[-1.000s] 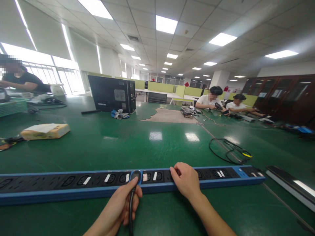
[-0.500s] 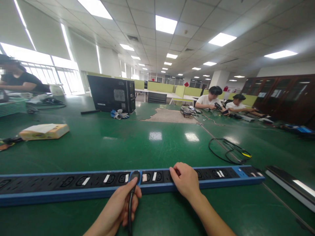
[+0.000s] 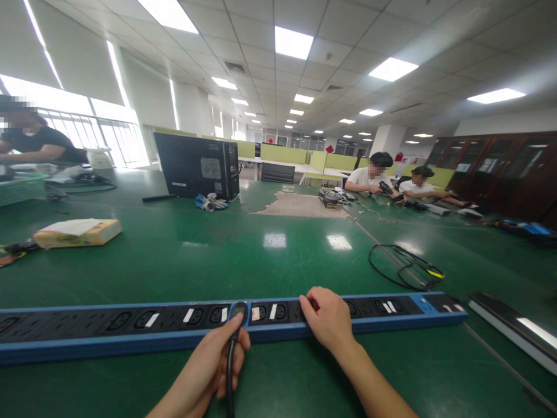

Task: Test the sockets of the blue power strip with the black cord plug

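A long blue-framed power strip (image 3: 278, 332) with black sockets and white stickers lies across the table in front of me. My left hand (image 3: 217, 351) pinches a black plug (image 3: 238, 313), its thumb on top. The plug stands at a socket near the strip's middle; how deep it sits cannot be made out. Its thick black cord (image 3: 230, 377) hangs down past my fingers. Further right, my right hand (image 3: 328, 319) rests across the strip with its fingers curled closed. Its fingertips are hidden, so anything within them does not show.
A black cable coil (image 3: 404, 267) lies behind the strip at right, and a dark long bar (image 3: 513, 325) beyond its right end. A tissue pack (image 3: 78, 233), gloves (image 3: 211, 202) and a large monitor (image 3: 191, 165) stand further back. Other people sit around the table.
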Demonstrator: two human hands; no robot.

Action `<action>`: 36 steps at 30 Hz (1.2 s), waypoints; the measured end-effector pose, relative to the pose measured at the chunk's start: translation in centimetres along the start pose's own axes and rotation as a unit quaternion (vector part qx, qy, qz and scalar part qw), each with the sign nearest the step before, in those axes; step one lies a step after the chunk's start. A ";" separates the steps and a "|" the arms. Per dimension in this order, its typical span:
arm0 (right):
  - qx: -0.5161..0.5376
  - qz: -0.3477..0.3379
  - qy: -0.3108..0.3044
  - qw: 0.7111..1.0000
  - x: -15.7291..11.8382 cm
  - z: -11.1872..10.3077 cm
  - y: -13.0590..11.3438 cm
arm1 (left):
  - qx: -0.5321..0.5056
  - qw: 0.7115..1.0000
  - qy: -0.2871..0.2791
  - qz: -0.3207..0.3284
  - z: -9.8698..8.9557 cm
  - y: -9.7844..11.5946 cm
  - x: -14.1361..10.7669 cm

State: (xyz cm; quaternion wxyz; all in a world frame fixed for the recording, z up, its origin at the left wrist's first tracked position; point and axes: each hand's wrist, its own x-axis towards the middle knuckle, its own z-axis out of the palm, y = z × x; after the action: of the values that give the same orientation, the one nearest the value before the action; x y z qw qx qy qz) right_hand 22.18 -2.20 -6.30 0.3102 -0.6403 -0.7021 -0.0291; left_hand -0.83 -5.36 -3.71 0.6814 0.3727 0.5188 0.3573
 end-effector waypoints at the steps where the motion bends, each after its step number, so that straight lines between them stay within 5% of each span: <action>1: -0.001 0.000 0.000 1.000 0.0 0.0 0.0 | 0.001 1.000 0.001 0.000 0.0 0.0 0.0; 13: 0.008 0.001 -0.001 1.000 0.0 -0.1 -0.2 | -0.032 0.999 -0.017 0.030 0.0 -0.7 0.3; 17: 0.033 0.010 0.002 0.999 0.1 -0.1 -0.1 | -0.097 0.988 -0.054 0.104 0.2 -0.3 -0.4; 21: 0.145 0.069 0.008 0.987 0.5 -0.3 0.4 | -0.107 0.988 -0.087 0.069 1.5 -0.1 -0.5; 24: 0.254 0.114 0.024 0.960 0.4 -1.0 0.5 | -0.069 0.984 -0.162 0.034 3.6 -0.3 -0.1; 31: 0.258 0.077 -0.158 0.950 -1.5 -6.0 -2.0 | 0.055 0.935 -0.349 0.012 8.3 -0.1 0.5; 36: 0.192 0.069 -0.231 0.951 -1.7 -7.8 -2.2 | 0.216 0.908 -0.353 0.059 7.6 -0.2 0.0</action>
State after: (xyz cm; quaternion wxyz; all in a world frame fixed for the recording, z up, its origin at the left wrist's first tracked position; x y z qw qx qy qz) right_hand 23.26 -7.56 -0.01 0.2579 -0.6050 -0.7008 0.2761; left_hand 6.53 -6.51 -2.45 0.7006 0.6425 0.2857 0.1212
